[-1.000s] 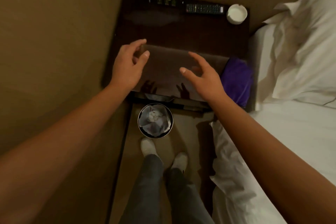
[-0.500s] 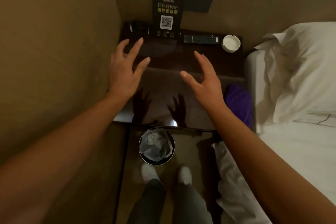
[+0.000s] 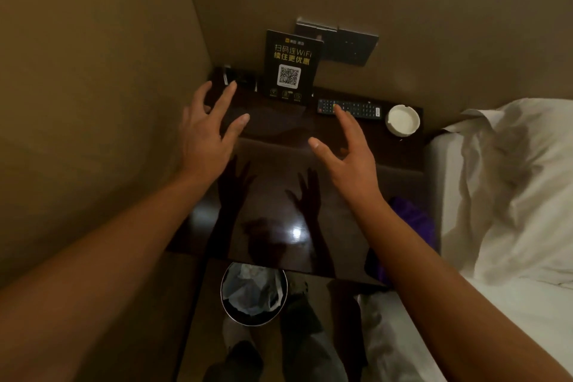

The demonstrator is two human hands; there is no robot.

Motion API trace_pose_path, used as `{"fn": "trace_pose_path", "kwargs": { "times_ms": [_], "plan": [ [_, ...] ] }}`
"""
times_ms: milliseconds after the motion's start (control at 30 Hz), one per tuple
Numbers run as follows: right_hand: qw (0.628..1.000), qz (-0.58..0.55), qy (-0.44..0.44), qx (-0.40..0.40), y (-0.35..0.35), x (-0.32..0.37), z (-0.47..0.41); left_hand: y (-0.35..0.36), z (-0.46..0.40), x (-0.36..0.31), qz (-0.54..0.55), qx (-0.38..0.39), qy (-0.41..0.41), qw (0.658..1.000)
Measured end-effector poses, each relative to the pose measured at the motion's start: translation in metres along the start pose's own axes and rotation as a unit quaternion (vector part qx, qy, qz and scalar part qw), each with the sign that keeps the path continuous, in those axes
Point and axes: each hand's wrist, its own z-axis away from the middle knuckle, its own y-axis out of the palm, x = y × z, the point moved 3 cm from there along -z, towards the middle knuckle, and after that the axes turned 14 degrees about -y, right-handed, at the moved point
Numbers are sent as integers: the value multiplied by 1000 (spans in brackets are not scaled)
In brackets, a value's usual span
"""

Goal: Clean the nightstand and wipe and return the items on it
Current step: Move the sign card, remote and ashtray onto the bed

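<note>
- Hovering over bench (image 3: pixel 279 195), left hand (image 3: pixel 204 136) and right hand (image 3: pixel 350 155) both released, fingers spread, grasping nothing.
- Sitting along far edge at 12 o'clock: sign (image 3: pixel 290 67); remote (image 3: pixel 350 108) at 1 o'clock; ashtray (image 3: pixel 402 120) at 2 o'clock, near bed (image 3: pixel 511 195).
- Lying at 4 o'clock, partly hidden behind right forearm: purple cloth (image 3: pixel 412 220).
- Waiting below near edge at 6 o'clock: bin (image 3: pixel 253 293).
- Risking toppling upright sign if reaching in fast; knocking ashtray off the side by sweeping carelessly; leaving smears on glossy top by touching bare-handed.
</note>
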Motion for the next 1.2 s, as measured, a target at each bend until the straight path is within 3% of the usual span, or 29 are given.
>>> {"fn": "trace_pose_path", "kwargs": {
  "times_ms": [133,667,833,1200],
  "plan": [
    [1000,13,9,8,-10,-20,-31,17,-26,-4,-31,5,-17,999],
    [996,4,83,45,31,-92,-142,77,-142,9,-259,53,50,963],
    [986,-85,135,55,46,-103,-168,91,-163,8,-312,69,85,944],
    [972,-180,137,60,65,-119,-198,102,-193,-5,-356,109,107,922]
  ]
}}
